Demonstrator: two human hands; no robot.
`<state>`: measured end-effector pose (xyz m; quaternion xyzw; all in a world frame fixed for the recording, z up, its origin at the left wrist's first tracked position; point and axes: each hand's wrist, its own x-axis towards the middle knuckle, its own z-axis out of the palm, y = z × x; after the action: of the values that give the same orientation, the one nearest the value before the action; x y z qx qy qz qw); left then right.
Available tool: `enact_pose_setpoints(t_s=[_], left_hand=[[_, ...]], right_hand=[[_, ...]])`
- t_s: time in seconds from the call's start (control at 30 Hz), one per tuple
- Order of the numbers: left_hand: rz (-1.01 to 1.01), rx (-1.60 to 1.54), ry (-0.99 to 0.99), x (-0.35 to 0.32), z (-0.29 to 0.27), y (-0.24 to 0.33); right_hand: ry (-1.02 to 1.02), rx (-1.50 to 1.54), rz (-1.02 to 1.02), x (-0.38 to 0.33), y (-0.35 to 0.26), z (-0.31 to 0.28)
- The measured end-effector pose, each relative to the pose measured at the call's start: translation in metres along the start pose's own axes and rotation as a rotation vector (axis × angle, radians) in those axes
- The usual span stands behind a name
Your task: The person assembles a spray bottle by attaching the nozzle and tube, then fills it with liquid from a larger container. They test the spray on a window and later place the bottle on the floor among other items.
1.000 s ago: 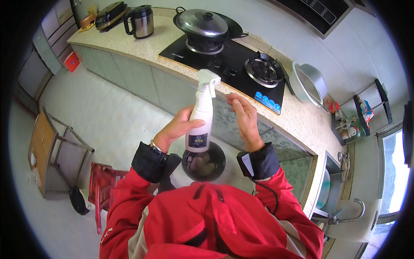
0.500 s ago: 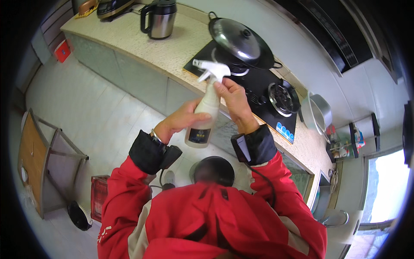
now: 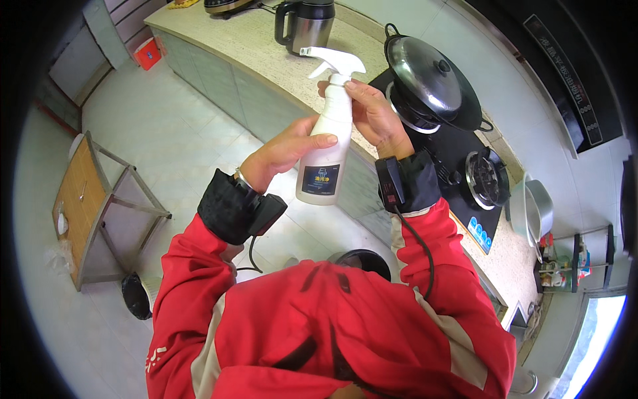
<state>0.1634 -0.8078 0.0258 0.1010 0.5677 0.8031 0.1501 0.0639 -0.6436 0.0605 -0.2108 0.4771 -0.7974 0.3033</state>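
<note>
A white spray bottle [image 3: 325, 149] with a dark label stands nearly upright in front of me, its nozzle pointing left. My left hand [image 3: 286, 147] is wrapped round the bottle's body, thumb across the front. At the neck, just under the white trigger head [image 3: 335, 61], the fingers of my right hand [image 3: 377, 113] close on the collar. Part of the right fingers is hidden behind the bottle.
Beyond my hands runs a speckled counter [image 3: 249, 56] with a steel jug [image 3: 311, 26]. To the right are a lidded wok [image 3: 425, 80] on a black gas hob [image 3: 458, 149] and a basin [image 3: 531, 206]. A folding table [image 3: 86, 199] stands at left; a black bucket [image 3: 372, 261] is near my body.
The bottle and both hands appear higher in the picture, with the label facing me more squarely. The view has shifted, so the counter and hob sit farther right. Both hands keep their hold.
</note>
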Motion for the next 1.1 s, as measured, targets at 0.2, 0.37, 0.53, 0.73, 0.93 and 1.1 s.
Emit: enact_pose_setpoints(t_s=[0.2, 0.37, 0.53, 0.73, 0.93, 1.1], left_hand=[[0.008, 0.074, 0.122, 0.003, 0.001, 0.012], [0.036, 0.084, 0.137, 0.007, -0.017, 0.019], [0.067, 0.061, 0.194, 0.013, -0.064, 0.022], [0.067, 0.006, 0.205, 0.022, -0.154, 0.047], [0.104, 0.024, 0.306, 0.021, -0.213, 0.075], [0.122, 0.071, 0.414, 0.013, -0.258, 0.099]], right_hand=[[0.089, -0.085, 0.004, 0.022, 0.002, 0.001], [-0.022, 0.050, 0.007, 0.047, 0.001, 0.004], [0.023, -0.040, 0.025, 0.096, 0.017, 0.018], [-0.116, 0.028, 0.086, 0.188, 0.036, 0.048], [-0.201, -0.051, 0.104, 0.258, 0.047, 0.075], [-0.275, -0.055, 0.119, 0.316, 0.060, 0.104]])
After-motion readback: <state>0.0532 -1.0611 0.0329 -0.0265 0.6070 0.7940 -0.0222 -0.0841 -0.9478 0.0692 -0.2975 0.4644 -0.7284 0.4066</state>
